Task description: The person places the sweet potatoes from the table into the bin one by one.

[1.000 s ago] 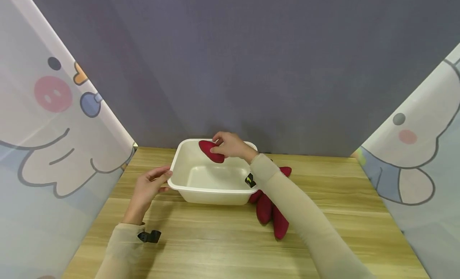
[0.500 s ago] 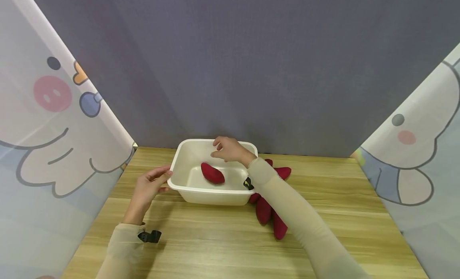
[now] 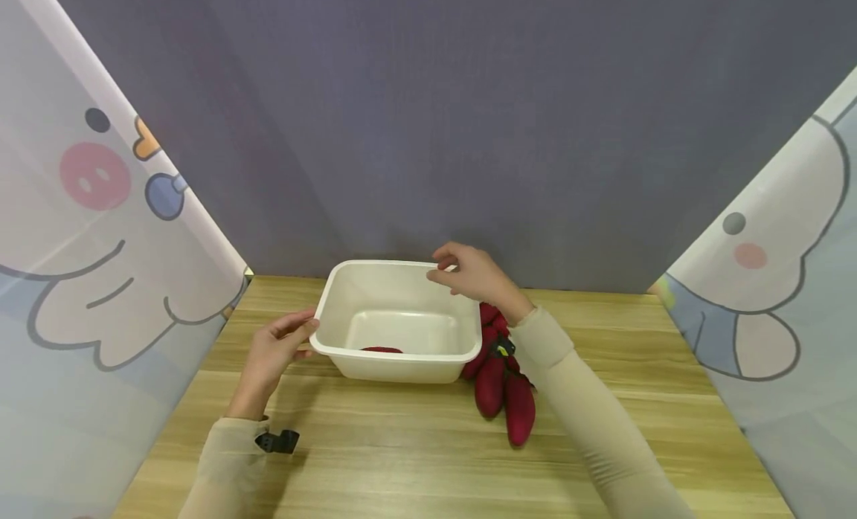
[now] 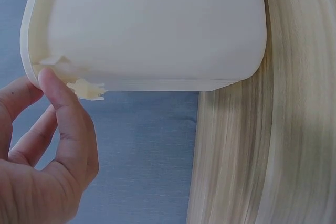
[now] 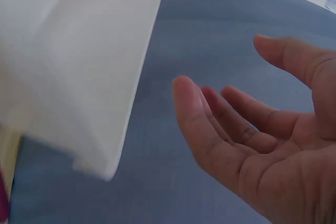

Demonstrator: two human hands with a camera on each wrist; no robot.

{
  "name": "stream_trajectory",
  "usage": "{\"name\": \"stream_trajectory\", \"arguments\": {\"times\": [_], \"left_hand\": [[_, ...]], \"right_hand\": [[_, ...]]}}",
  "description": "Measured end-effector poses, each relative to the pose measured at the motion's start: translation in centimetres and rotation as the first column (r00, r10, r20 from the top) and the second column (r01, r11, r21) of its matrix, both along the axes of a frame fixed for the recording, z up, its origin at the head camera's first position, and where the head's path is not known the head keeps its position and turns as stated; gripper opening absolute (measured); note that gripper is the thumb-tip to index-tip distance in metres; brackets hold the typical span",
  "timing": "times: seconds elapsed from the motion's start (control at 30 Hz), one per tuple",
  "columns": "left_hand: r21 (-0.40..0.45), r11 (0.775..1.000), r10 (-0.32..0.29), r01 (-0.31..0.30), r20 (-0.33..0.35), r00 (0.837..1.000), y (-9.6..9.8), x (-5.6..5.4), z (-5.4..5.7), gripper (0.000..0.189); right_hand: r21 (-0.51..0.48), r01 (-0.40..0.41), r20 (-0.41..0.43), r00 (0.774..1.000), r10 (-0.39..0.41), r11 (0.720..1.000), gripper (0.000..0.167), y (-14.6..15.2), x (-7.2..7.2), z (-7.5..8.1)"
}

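Pinching the basin is the left hand; right hand hovers empty, loosely spread.

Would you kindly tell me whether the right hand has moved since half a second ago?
Yes: in the head view, the right hand has shifted rightward, judged by the white tub, from above its inside to its back right corner.

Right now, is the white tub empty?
Not empty: the head view shows a sliver of a red thing inside the tub. The tub's near side hides the rest.
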State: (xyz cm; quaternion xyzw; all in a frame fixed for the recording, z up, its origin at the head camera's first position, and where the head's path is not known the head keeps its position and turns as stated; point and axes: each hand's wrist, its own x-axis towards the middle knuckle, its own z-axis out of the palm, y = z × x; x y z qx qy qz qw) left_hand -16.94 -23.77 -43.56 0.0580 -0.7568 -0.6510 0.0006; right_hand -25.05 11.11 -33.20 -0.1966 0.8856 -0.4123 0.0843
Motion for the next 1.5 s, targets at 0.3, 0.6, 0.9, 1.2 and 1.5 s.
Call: {"name": "stream_trajectory", "arguments": {"times": [0.3, 0.6, 0.9, 1.2, 1.5], "left_hand": [[0.007, 1.000, 0.006, -0.006, 0.002, 1.000, -0.3, 0.1, -0.1, 0.056], [0.004, 1.000, 0.007, -0.007, 0.024, 1.000, -0.8, 0.1, -0.1, 0.057], [0.014, 1.000, 0.006, -0.006, 0.030, 1.000, -1.2, 0.1, -0.3, 0.058], [0.009, 1.000, 0.021, -0.021, 0.007, 1.000, -0.8, 0.0, -0.1, 0.057], [0.024, 0.999, 0.024, -0.024, 0.008, 1.000, -0.7, 0.1, -0.2, 0.056]], "right_hand": [[0.011, 0.121, -0.107, 0.987, -0.120, 0.993, 0.042, 7.8, 4.7, -2.8], [0.054, 0.221, -0.060, 0.974, -0.218, 0.974, 0.042, 14.0, 8.1, -8.6], [-0.057, 0.281, 0.081, 0.958, -0.276, 0.958, 0.050, 16.1, 9.7, -14.1], [-0.113, 0.313, 0.141, 0.945, -0.296, 0.943, 0.053, 15.7, 10.5, -15.2], [-0.110, 0.341, 0.189, 0.929, -0.317, 0.934, 0.053, 15.5, 10.8, -16.1]]}}
